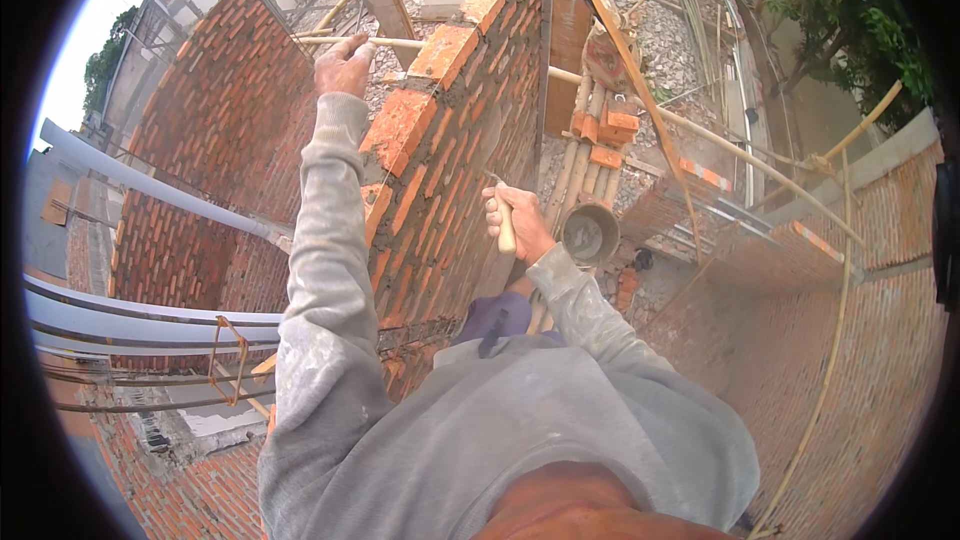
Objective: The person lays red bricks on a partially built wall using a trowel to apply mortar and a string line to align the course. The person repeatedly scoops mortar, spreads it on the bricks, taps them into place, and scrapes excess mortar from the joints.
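My right hand (525,225) is wrapped round the pale wooden handle of a trowel (507,232). Only a bit of its metal shows above the fist; the blade can hardly be made out against the wall. It is held close to the right face of a brick wall (440,205) with grey mortar joints. Beyond the wall's left side, my left hand (344,66) reaches out, fingers loosely bent and a little apart, with nothing visible in them. Behind that hand passes a bamboo pole (400,42). Orange bricks (400,128) form the wall's stepped top, and a thin string runs beside them.
Down right of the wall, a round bucket (591,233) stands by loose bricks (607,130) on bamboo poles. A slanting wooden plank (640,70) and long bamboo (750,162) cross the right side. Pale pipes (160,180) extend at left. Rubble covers the far ground.
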Available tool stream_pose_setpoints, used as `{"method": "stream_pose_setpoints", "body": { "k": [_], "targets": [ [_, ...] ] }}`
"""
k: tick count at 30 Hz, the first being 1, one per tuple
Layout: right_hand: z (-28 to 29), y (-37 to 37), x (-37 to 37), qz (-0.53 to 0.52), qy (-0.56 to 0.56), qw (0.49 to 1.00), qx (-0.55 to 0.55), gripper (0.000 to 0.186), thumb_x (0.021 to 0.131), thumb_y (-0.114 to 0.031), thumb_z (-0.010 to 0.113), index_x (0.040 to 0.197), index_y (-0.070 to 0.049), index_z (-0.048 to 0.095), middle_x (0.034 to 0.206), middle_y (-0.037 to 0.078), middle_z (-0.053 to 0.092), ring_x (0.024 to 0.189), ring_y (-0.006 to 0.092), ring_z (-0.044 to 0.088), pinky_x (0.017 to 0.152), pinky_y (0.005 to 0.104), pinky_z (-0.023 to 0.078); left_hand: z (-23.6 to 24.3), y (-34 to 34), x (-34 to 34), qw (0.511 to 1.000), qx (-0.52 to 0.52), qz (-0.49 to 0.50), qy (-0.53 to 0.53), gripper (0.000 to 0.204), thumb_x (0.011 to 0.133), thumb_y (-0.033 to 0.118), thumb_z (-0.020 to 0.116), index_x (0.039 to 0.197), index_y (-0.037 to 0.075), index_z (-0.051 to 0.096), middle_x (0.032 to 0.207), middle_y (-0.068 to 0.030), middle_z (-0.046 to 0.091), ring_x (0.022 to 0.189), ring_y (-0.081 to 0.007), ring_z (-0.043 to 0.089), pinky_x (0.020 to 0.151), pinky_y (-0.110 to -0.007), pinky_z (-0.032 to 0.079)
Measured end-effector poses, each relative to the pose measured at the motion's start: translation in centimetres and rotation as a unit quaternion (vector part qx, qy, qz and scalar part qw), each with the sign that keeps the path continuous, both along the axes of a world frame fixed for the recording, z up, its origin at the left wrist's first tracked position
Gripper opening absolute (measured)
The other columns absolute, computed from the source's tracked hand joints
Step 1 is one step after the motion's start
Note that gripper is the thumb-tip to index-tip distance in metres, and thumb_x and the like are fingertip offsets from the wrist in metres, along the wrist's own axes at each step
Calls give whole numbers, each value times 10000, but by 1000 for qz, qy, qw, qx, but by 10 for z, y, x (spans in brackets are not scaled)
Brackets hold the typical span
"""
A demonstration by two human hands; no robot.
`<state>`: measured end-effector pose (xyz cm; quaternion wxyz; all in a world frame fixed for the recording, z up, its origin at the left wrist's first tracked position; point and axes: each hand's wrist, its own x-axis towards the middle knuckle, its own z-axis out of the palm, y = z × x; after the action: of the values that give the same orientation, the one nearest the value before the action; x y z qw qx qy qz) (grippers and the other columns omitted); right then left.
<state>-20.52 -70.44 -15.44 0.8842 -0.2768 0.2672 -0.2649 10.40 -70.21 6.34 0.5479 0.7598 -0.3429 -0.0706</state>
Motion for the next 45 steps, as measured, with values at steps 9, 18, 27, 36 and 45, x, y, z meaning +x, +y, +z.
{"method": "stream_pose_setpoints", "body": {
  "k": [9, 18, 27, 36, 45],
  "targets": [
    [54, -31, 92, 10, 8, 1000, -7, 287, 1118, -280, 524, 1056, -6, 582, 854, 41, 588, 621, 111, 588, 487, 291, 535, -103, -89, 77, 952, 268, -141, 53, 844, 831, 498, 851, 1477, 5, 624, 1330, -101, 717, 1167, -226, 679, 1001, -371, 527],
    [108, -2, 89, 17, 20, 999, -34, 297, 1122, -277, 502, 1074, 11, 556, 838, 48, 562, 611, 119, 579, 479, 309, 532, -115, -88, 84, 939, 240, -241, 53, 620, 967, 350, 791, 1487, 51, 635, 1460, -104, 662, 1324, -188, 611, 1126, -341, 450],
    [138, -41, 47, -166, -118, 924, -325, 242, 1144, -216, 491, 1209, 6, 563, 936, 93, 674, 766, 159, 643, 719, 323, 556, -134, -92, 103, 941, 229, -230, 100, 753, 940, 506, 778, 1559, 129, 571, 1627, -157, 513, 1488, -306, 490, 1235, -394, 364],
    [182, -149, 100, -249, 92, 767, -585, 276, 1117, -195, 559, 1225, 0, 722, 1138, 107, 763, 1088, 178, 693, 991, 325, 527, -109, -85, 89, 946, 203, -234, 92, 640, 962, 323, 753, 1551, 138, 586, 1624, -200, 500, 1504, -343, 464, 1238, -435, 357],
    [168, -140, 148, -303, 69, 769, -559, 203, 1114, -132, 575, 1163, 15, 707, 1158, 107, 746, 1128, 198, 677, 1041, 350, 519, -101, -90, 85, 937, 287, -198, -18, 642, 933, 344, 781, 1531, 182, 614, 1665, -288, 389, 1534, -380, 412, 1292, -427, 286]
  ]
}}
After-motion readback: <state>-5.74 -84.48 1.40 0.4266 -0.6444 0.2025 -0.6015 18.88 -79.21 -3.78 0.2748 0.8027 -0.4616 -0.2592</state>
